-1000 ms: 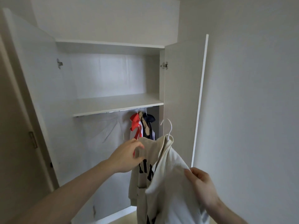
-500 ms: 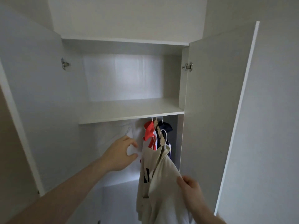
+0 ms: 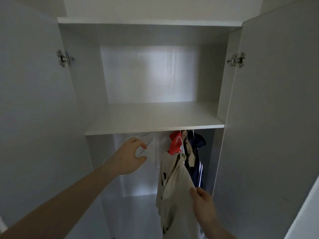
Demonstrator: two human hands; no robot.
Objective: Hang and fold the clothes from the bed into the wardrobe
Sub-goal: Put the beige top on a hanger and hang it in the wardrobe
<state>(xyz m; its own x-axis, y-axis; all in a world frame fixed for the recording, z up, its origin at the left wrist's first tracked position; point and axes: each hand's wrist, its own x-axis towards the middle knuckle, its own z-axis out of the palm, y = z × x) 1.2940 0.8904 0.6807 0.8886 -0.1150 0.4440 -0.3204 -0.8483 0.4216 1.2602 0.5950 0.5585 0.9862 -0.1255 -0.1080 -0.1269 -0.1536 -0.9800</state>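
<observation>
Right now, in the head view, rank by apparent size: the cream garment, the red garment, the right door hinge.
1. cream garment, largest, though nearest the camera.
2. red garment, mostly hidden.
3. right door hinge, smallest.

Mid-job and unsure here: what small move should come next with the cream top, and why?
Probably lift the cream top so its white hanger hook reaches under the shelf. The right hand grips the fabric, and the hook sits below where the hanging clothes hook on.

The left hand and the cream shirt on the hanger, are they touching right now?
Apart. The head view shows the left hand out beside the empty white hangers, with bare wardrobe back between it and the cream shirt; only the right hand grips that shirt.
</observation>
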